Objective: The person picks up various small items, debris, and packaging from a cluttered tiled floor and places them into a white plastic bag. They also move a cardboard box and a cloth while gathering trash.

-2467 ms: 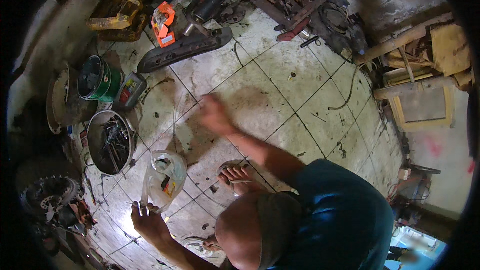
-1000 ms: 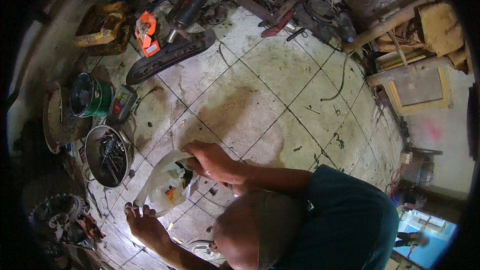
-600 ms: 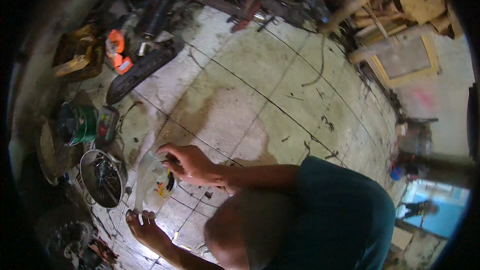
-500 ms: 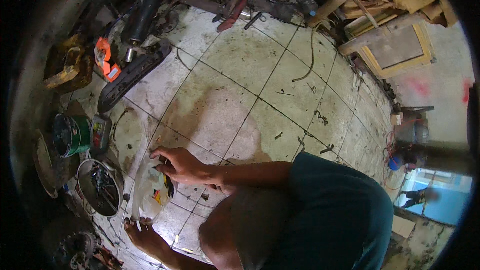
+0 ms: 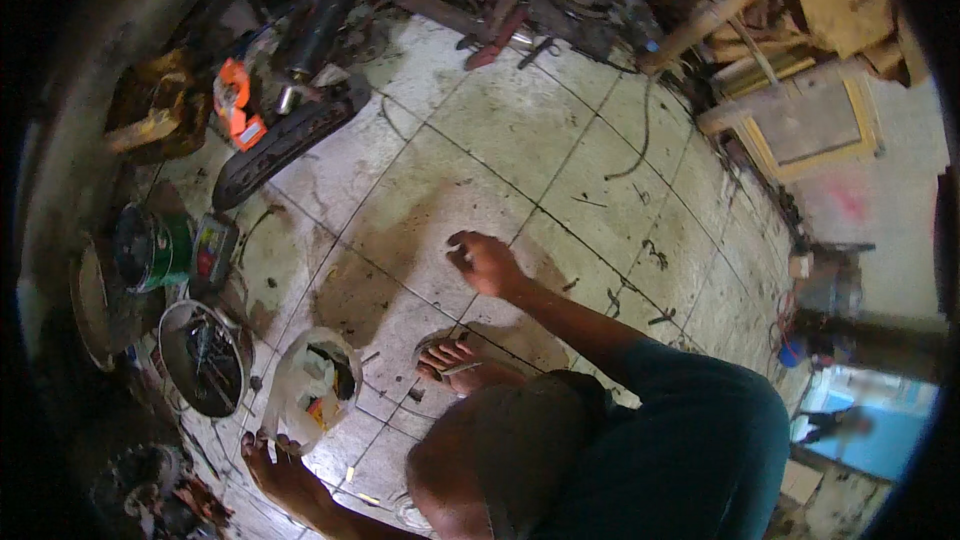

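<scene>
My left hand (image 5: 275,465), at the lower left, pinches the near edge of a translucent plastic bag (image 5: 283,380). The bag stands with its mouth spread on the tiled floor, and small packets in red, yellow and white, plus something dark, show inside. Above the floor to the right of the bag hovers my right hand (image 5: 485,265). Its fingers are loosely bent and apart, with nothing visible in them. Close by the bag on the left is a round metal pan (image 5: 243,365) holding several metal tools or parts.
A green tin (image 5: 172,250) and a dark plastic bottle (image 5: 212,252) stand beyond the pan. Farther off lie a long black part (image 5: 290,145) and an orange package (image 5: 235,105). Metal scrap lines the back, near a wooden frame (image 5: 800,120). My foot (image 5: 450,360) rests on the tiles.
My right hand has let go of the bag and moved away, up and to the right. My left hand keeps its hold on the bag. The whole view has shifted slightly.
</scene>
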Available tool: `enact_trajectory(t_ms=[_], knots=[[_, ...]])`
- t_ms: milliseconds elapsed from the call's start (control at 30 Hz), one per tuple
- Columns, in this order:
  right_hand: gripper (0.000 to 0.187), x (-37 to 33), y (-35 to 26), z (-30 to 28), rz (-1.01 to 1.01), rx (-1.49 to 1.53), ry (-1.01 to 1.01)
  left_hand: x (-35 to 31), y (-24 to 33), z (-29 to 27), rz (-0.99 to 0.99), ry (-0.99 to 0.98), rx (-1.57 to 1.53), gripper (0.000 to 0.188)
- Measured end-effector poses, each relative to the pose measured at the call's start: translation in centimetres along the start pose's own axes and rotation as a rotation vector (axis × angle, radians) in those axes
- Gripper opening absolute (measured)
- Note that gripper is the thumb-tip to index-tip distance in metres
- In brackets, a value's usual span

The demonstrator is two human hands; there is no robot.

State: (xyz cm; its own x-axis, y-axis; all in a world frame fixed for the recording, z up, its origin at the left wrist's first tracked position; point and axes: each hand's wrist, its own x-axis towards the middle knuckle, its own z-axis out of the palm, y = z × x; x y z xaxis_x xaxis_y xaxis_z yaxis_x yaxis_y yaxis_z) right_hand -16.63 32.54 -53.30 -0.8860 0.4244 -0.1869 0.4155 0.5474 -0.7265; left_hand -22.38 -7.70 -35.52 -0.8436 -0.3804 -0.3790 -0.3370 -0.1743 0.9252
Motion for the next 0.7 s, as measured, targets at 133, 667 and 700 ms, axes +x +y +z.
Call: enact_trajectory(t_ms=[133, 667, 700], knots=[[0.047, -0.3, -6.9, 0.0, -0.036, 0.237, -0.345, -0.2, 0.5, -1.1, 0.029, -0.065, -0.057, 0.032], [0.033, -2.8, -22.2, 12.3, -0.571, 0.524, -0.456, -3.7, -4.4, -6.0, 0.07, 0.204, -0.146, 0.048], [0.032, -3.2, -22.5, 12.6, -0.548, 0.554, -0.512, -4.5, -3.8, -5.5, 0.041, 0.286, -0.225, 0.052]])
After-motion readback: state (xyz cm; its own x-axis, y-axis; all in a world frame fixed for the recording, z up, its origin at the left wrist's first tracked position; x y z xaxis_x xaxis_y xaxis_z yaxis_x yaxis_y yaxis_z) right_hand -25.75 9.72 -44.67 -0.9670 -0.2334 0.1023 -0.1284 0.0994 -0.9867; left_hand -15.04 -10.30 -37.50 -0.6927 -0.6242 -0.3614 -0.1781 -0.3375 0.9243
